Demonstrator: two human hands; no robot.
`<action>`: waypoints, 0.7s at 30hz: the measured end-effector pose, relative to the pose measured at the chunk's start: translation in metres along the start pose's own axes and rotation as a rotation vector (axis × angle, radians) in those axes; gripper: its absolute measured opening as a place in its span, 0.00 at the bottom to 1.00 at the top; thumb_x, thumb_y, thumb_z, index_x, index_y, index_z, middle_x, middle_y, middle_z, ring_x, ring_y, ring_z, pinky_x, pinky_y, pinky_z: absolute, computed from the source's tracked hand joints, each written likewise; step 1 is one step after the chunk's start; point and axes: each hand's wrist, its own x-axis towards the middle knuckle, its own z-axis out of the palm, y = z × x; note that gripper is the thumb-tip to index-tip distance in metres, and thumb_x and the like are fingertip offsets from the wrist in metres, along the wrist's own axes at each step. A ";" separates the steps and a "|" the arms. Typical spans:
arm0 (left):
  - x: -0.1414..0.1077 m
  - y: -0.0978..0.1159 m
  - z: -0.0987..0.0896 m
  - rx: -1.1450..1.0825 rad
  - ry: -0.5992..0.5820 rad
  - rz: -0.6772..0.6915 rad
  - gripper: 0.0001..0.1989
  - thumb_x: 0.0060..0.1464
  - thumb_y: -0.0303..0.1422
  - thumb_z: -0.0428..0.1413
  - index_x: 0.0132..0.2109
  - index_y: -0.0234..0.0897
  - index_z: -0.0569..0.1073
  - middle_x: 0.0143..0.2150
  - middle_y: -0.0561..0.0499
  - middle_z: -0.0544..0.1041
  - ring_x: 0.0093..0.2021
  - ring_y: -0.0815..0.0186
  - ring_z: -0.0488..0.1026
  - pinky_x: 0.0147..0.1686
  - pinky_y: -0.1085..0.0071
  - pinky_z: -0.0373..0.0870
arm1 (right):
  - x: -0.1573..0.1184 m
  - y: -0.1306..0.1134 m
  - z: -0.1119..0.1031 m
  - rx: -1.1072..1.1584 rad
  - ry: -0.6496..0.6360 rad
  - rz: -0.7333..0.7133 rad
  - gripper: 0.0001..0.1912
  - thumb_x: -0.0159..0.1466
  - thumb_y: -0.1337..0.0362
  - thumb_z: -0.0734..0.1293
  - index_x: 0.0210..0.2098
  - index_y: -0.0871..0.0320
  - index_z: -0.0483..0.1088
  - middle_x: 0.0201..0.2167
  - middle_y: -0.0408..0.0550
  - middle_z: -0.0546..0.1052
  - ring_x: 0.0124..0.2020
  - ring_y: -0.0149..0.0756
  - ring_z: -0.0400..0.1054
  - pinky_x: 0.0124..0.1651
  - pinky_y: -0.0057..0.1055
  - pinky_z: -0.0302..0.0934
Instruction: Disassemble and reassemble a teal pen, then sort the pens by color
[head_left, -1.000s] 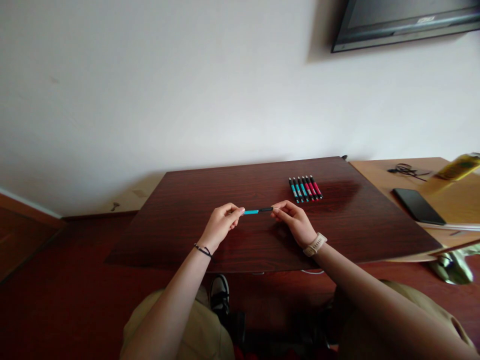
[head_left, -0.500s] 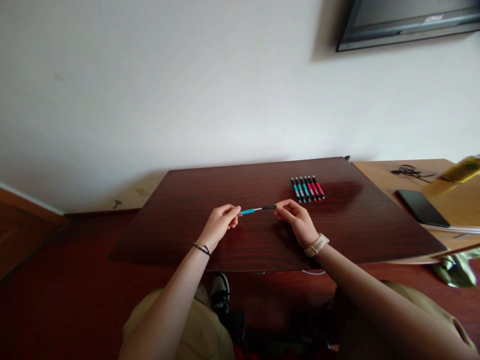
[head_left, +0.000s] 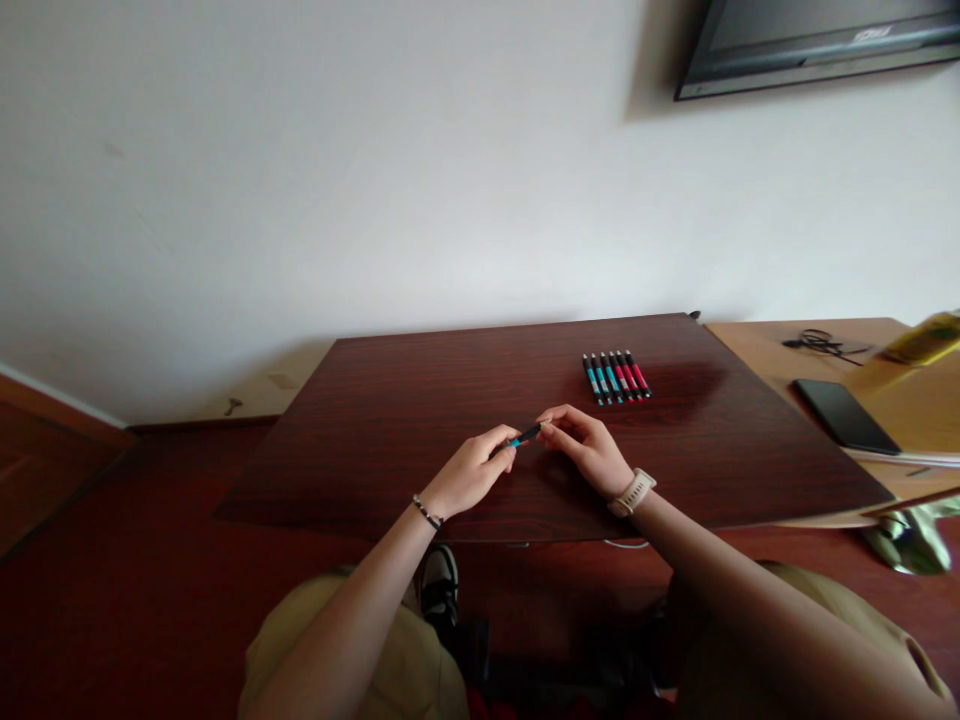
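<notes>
We sit at a dark wooden table (head_left: 375, 440) set against a plain white wall, with a screen (head_left: 817, 40) hung at the upper right. Over the middle of the table our two hands meet on one pen (head_left: 528, 434), teal with a black end: the left hand (head_left: 476, 470) pinches the teal part between thumb and fingers, and the right hand (head_left: 589, 445) closes its fingertips on the black end, so both hands are clamped on the pen and nearly touching. The pen hangs just above the wood, tilted up toward the right. We judge it light, stiff and smooth, likely to slip or roll if let go, so a pinch near each end suits it best; thin parts inside may bend easily. Farther back on the right lies a row of pens (head_left: 616, 376), teal ones beside red ones, side by side and touching. A lighter side table (head_left: 757, 345) to the right carries a phone (head_left: 846, 415), a tangle of cable (head_left: 821, 343) and a yellow bottle (head_left: 926, 338). No writing is readable on the pens or the bottle; the mark on the screen's frame is too small to tell.
</notes>
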 end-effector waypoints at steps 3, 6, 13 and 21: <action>0.001 0.000 0.003 0.059 0.059 0.004 0.16 0.71 0.44 0.49 0.45 0.40 0.77 0.37 0.52 0.78 0.37 0.64 0.73 0.41 0.71 0.65 | 0.000 0.000 0.000 0.000 0.006 0.005 0.16 0.67 0.47 0.72 0.43 0.52 0.76 0.35 0.46 0.78 0.34 0.39 0.70 0.39 0.35 0.66; 0.003 -0.004 0.003 0.118 0.121 0.002 0.16 0.70 0.43 0.49 0.43 0.41 0.78 0.39 0.52 0.80 0.39 0.62 0.75 0.44 0.70 0.65 | 0.000 0.000 -0.001 0.037 0.063 0.017 0.16 0.68 0.46 0.71 0.42 0.52 0.75 0.34 0.46 0.78 0.33 0.38 0.69 0.38 0.34 0.64; 0.004 -0.008 -0.003 0.193 0.215 0.013 0.13 0.67 0.36 0.51 0.34 0.40 0.75 0.33 0.53 0.79 0.34 0.65 0.74 0.41 0.71 0.65 | 0.002 0.007 -0.005 0.168 0.203 0.048 0.16 0.68 0.46 0.71 0.41 0.52 0.72 0.35 0.45 0.77 0.33 0.36 0.68 0.37 0.33 0.63; 0.004 -0.010 -0.002 0.192 0.219 0.007 0.12 0.66 0.35 0.52 0.34 0.40 0.75 0.34 0.53 0.80 0.35 0.64 0.75 0.42 0.71 0.66 | 0.004 0.010 -0.007 0.410 0.291 0.128 0.14 0.64 0.53 0.73 0.41 0.51 0.68 0.49 0.49 0.80 0.42 0.40 0.76 0.43 0.34 0.67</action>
